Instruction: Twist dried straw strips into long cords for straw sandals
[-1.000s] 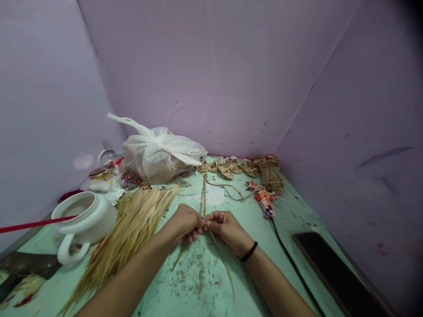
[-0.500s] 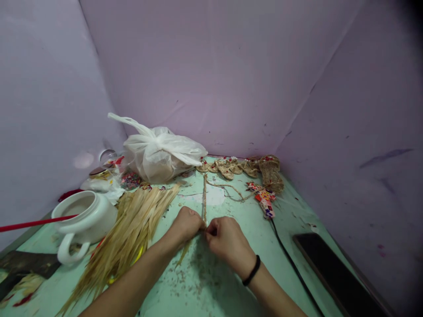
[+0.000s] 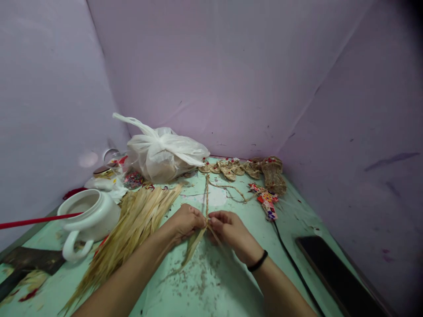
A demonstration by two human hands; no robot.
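Note:
A thin twisted cord of dry plant fibre point(image 3: 207, 193) runs toward me down the middle of the pale green table. My left hand point(image 3: 187, 221) pinches the cord's near end, where loose fibre strands point(image 3: 194, 246) hang out below. From the other side, my right hand point(image 3: 233, 231), with a black band at the wrist, grips the same end with thumb and forefinger. The two hands' fingertips almost meet there. Left of my left hand lies a fan of dry leaf strips point(image 3: 139, 220).
A tied white plastic bag point(image 3: 165, 152) and woven fibre pieces with beads point(image 3: 231, 167) sit at the back. On the left stand a white pot point(image 3: 89, 215) and a dark blade point(image 3: 36, 259). A patterned, corded tool point(image 3: 267, 204) and a black phone point(image 3: 333, 268) lie right.
My fingers have opened out somewhat at the cord's end, and the loose strands below it now show spread apart. The whole view has shifted slightly.

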